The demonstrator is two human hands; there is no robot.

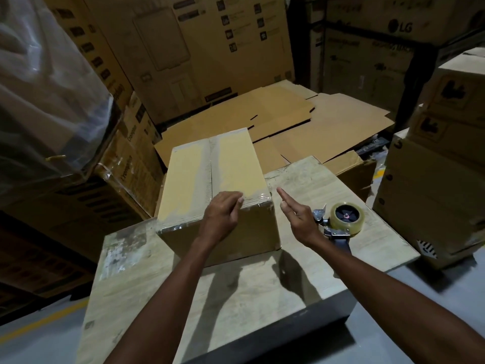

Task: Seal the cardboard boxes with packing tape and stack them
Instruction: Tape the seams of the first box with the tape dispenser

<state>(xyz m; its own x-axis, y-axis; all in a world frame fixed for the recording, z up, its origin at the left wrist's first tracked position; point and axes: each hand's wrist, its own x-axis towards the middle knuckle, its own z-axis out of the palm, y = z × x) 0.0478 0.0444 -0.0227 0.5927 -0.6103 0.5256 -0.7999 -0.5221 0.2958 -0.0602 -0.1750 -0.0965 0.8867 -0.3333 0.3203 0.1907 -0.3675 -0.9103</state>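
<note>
A closed cardboard box stands on a worn wooden table, with clear tape along its middle seam and over its near edge. My left hand rests on the box's near top edge, fingers bent over the taped corner. My right hand hovers just right of the box with fingers straight, holding nothing. A tape dispenser with a roll of clear tape lies on the table right behind my right hand.
Flattened cardboard sheets lie piled behind the table. Tall printed cartons wall the back and left. A plastic-wrapped stack looms at left. Stacked boxes stand at right. Grey floor shows at the bottom corners.
</note>
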